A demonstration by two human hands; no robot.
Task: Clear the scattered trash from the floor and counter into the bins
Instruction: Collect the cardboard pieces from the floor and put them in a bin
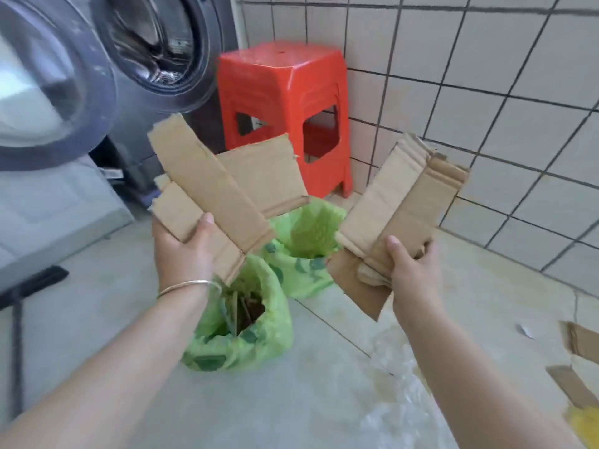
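My left hand (181, 251), with a thin bangle on the wrist, grips a bundle of torn brown cardboard strips (220, 186). A second stack of cardboard pieces (398, 209) is held in my right hand (411, 273). Both bundles hover above two bins lined with green bags. The nearer green bin (249, 338) holds brown scraps and sits below my left wrist. Just behind it, between the two bundles, the farther green bin (311, 234) stands open.
A red plastic stool (285, 102) stands in the tiled corner behind the bins. A washing machine (155, 43) with its door open is on the left. Clear plastic film (398, 393) and more cardboard scraps (577, 361) lie on the floor at the right.
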